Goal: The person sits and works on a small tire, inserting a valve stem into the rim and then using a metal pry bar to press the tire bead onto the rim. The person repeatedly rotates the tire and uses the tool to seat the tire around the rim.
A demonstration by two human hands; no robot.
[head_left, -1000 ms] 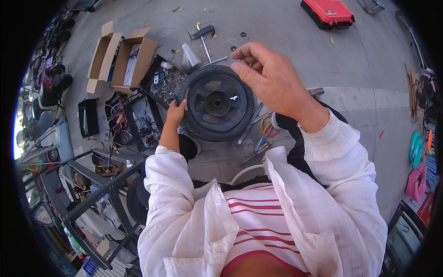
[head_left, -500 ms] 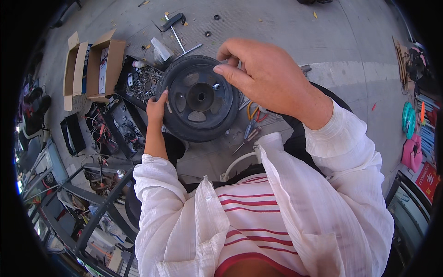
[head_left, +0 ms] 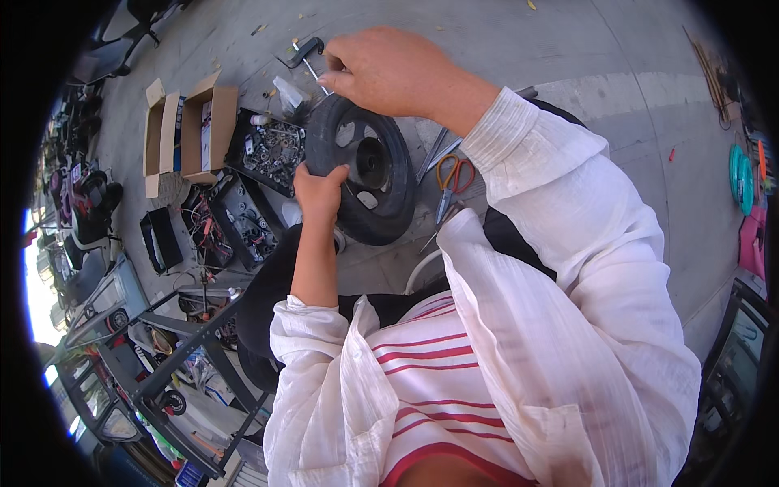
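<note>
The left hand clamps the tilted, black-tyred wheel by its edge — the right hand hovers near it, fingers curled, thumb apart.

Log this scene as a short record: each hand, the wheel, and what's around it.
Left hand: gripping the black rubber-tyred wheel at its left side
Right hand: half-curled near a thin silver metal rod; contact unclear
Wheel pose: appears tilted
Left of wheel: black tray of small metal parts; open brown cardboard box
Right of wheel: hand tool with orange loop handles
</note>
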